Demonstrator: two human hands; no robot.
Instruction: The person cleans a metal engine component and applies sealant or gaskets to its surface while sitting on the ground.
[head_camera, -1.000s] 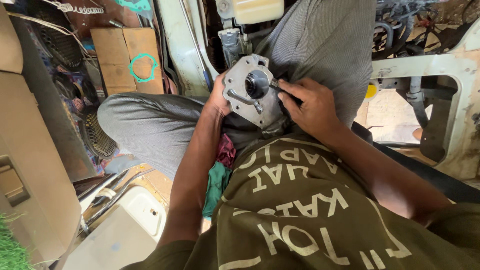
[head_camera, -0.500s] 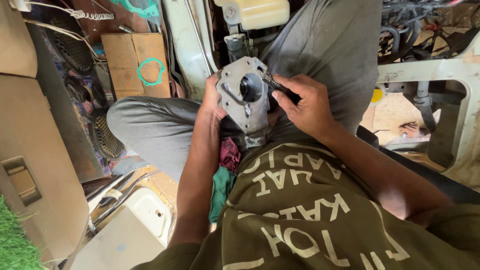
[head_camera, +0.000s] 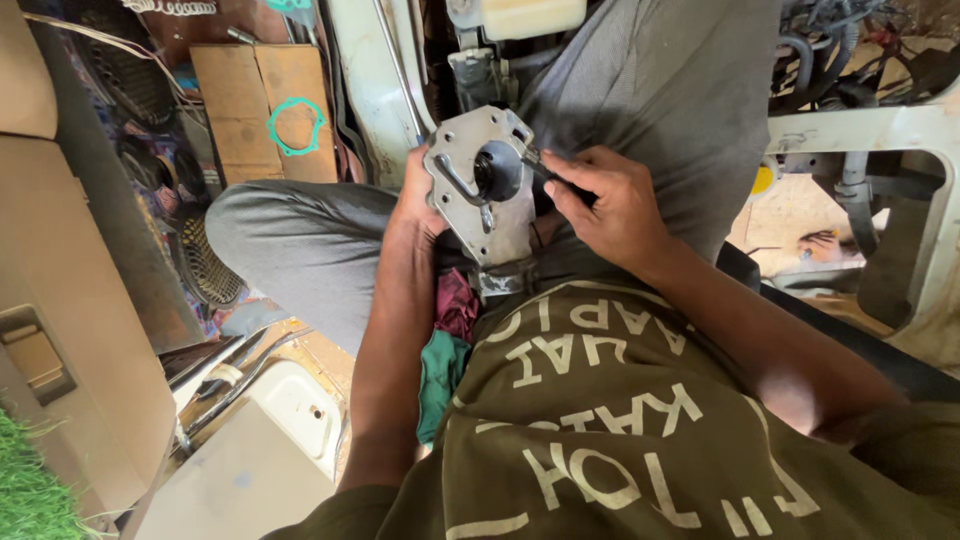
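A flat grey metal housing plate with a round dark bore stands upright on my lap. My left hand grips its left edge from behind. My right hand is closed around a thin dark tool whose tip touches the plate's upper right, next to the bore. Red and green rags lie bunched under the plate between my thighs. My grey trousers and olive shirt with pale lettering fill the lower view.
A cardboard sheet carrying a green gasket ring leans at the upper left. A white fluid reservoir and engine parts sit above. A white vehicle frame runs at the right, a beige panel at the left.
The plate and both hands have shifted slightly downward and left in view as the head camera moved. The tool tip stays at the plate near the bore.
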